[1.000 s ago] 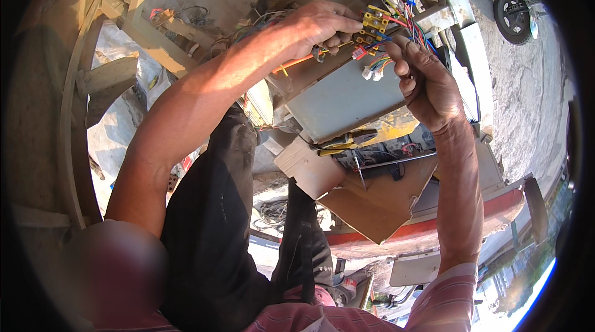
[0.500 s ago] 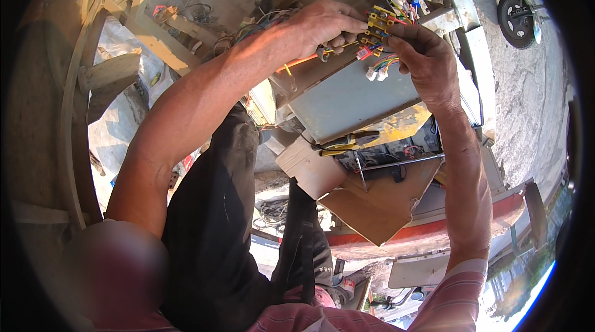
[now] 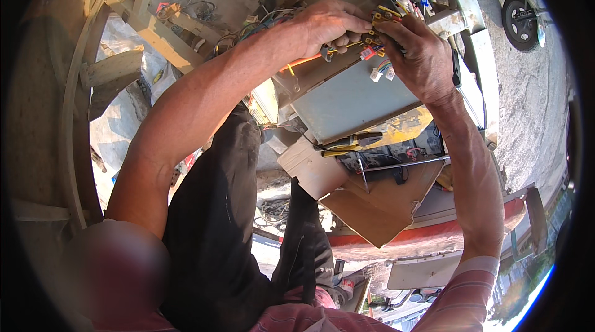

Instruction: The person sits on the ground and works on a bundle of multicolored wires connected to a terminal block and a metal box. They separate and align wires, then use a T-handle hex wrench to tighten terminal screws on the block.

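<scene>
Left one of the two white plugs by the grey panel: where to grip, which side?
Probably the left white plug's housing, pinched across its sides, coming from the wearer's near side: its coloured wires lead off the far end, where the left hand and right hand crowd in.

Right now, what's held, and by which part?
Terminal block: the left hand appears to pinch its left edge. The right hand has its fingertips at the block too, but they hide what, if anything, they grip.
</scene>
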A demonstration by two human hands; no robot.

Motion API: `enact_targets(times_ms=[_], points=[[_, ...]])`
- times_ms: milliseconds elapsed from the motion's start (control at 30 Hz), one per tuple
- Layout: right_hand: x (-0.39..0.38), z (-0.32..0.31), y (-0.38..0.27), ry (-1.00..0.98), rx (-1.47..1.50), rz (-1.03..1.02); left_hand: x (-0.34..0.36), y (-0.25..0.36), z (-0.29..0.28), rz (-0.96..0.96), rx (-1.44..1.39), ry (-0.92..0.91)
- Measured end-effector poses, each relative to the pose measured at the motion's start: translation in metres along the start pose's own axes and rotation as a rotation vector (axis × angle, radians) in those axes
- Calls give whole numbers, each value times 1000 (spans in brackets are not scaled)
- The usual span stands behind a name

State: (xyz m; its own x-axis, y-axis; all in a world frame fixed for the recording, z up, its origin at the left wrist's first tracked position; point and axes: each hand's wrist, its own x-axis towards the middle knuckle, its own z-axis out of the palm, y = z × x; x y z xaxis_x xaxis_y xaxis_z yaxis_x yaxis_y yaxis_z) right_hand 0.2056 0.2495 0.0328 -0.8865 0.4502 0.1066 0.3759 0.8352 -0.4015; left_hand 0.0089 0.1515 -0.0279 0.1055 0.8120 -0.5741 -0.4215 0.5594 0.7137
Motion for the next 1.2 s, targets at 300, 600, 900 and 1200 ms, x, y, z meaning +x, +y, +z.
enact_targets(times_ms=[300,600,900,1200], points=[[-1,4,7,45,-35,-83,2,-2,-2,-11,-16,-12],[3,4,8,67,-80,-147,4,-4,-3,-11,-20,-3],[8,2,8,3,-147,-131,3,-3,0,5,-23,13],[8,2,3,36,-104,-140,3,-2,0,-9,-24,20]])
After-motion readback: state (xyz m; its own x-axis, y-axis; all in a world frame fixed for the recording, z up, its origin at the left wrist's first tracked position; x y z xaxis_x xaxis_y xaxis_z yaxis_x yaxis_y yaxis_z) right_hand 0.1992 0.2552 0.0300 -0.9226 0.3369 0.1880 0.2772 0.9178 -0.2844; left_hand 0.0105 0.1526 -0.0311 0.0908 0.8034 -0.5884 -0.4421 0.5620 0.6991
